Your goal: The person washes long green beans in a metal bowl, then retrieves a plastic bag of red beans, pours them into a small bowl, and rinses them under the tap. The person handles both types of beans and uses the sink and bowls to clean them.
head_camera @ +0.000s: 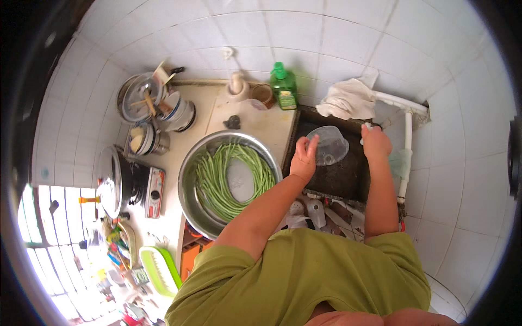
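Observation:
My left hand (304, 159) grips the near-left rim of a clear plastic bowl (332, 142), which is tilted over a dark stone sink (346, 179). At the sink's far right corner, my right hand (376, 142) is closed on a small white object (367, 127). The fingers hide most of that object, so I cannot tell whether it is a tap handle. Left of the sink, a wide stainless steel basin (189, 171) holds long green beans (259, 173) coiled in a ring. My left forearm passes over the basin's right edge.
Behind the sink, a white cloth (346, 100) hangs near a white pipe (403, 108). A green pump bottle (285, 87) stands by a brown pot (263, 94) and a mortar with pestle (237, 85). A gas stove (155, 193) and a green-and-white basket (159, 269) are at left.

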Motion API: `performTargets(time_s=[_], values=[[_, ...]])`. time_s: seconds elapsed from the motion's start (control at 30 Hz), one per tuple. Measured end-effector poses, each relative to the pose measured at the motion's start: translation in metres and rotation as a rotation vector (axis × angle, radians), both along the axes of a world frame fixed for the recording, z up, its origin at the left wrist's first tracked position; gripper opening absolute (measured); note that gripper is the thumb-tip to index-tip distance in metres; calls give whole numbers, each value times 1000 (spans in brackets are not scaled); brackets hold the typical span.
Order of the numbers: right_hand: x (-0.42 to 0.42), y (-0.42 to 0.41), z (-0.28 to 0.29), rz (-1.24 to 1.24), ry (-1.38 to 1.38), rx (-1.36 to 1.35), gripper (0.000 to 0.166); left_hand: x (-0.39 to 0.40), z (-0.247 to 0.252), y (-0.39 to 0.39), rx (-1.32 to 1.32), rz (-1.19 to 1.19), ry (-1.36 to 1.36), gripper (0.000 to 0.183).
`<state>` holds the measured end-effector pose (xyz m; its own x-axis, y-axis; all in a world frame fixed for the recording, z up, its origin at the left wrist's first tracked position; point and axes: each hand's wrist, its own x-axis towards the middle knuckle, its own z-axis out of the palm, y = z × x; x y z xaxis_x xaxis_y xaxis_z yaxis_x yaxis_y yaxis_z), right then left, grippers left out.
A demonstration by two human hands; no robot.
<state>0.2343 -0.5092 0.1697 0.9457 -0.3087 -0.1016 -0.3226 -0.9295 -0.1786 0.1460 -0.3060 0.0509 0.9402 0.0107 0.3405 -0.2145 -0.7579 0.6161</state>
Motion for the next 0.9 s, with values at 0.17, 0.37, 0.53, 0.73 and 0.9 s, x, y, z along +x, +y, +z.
performTargets(time_s=[0.17, 0.37, 0.53, 0.73, 0.9], values=[[-33, -20, -81, -72, -707, 406, 57, -11, 55, 20, -1026, 405, 531, 68], [-133, 95, -64, 42, 275, 1482, 68, -93, 82, 66, -1535, 234, 551, 80], [-178, 174, 26, 421, 300, 1295, 60, -218, 137, 119, -1196, 96, 492, 87], [-122, 131, 144, 737, 426, 1300, 50, -432, 140, 223, -895, 324, 233, 61], [-64, 131, 110, 395, -188, 385, 44, -662, 107, 251, -1218, 973, 156, 51]])
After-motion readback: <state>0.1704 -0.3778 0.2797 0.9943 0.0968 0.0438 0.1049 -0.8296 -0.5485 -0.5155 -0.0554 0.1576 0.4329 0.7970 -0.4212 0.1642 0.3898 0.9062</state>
